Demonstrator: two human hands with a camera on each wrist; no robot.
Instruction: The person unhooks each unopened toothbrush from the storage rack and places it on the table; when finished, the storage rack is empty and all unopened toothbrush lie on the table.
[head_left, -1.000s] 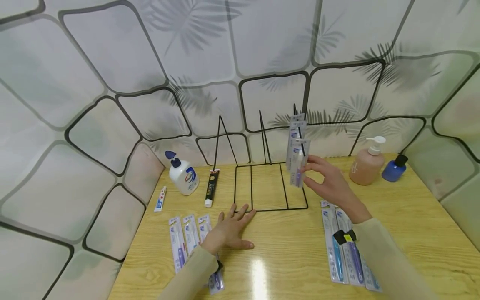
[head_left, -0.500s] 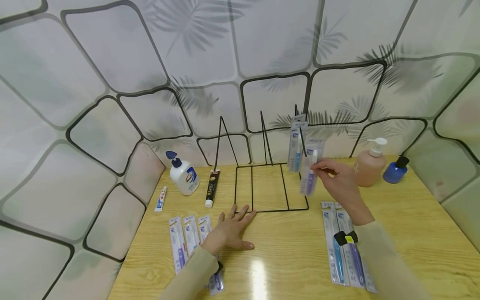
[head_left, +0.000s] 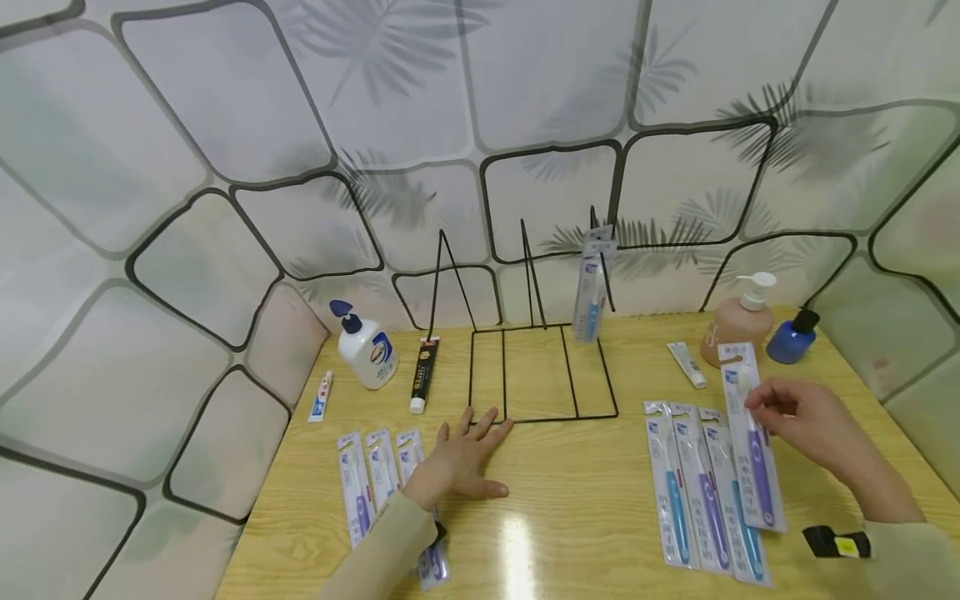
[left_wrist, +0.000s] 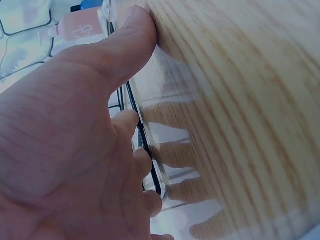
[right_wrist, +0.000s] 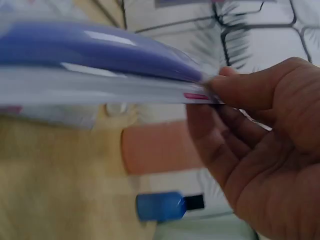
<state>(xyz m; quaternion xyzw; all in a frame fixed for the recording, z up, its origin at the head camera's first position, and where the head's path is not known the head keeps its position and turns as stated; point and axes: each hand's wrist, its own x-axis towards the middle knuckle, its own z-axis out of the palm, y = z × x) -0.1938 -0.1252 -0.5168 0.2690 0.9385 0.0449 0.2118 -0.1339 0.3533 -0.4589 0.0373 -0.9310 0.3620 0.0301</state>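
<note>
R hand (head_left: pixel 806 421) w/ grip pinched on a flat, glossy purple toothbrush blister pack (head_left: pixel 753 450) at right of tabletop (head_left: pixel 570 508), beside three more packs; L hand (head_left: pixel 461 458) flat, grip released, touching thin black wire rack (head_left: pixel 543 371); glossy yellow wood-grain top, leaf-print panel walls.

A: The print on the packaged toothbrush (head_left: pixel 752 433) in the right hand (head_left: pixel 806 421): can you read it?

B: No, too small. In the right wrist view that pack (right_wrist: pixel 100 70) is a blur, cut off at the left edge.

A: And the packs beside the left hand (head_left: pixel 457 462)?

B: The sleeve hides the lower end of the toothbrush packs (head_left: pixel 367 479) just left of that hand. In the left wrist view the wire rack (left_wrist: pixel 145 145) shows only as a thin bar between the fingers.
</note>
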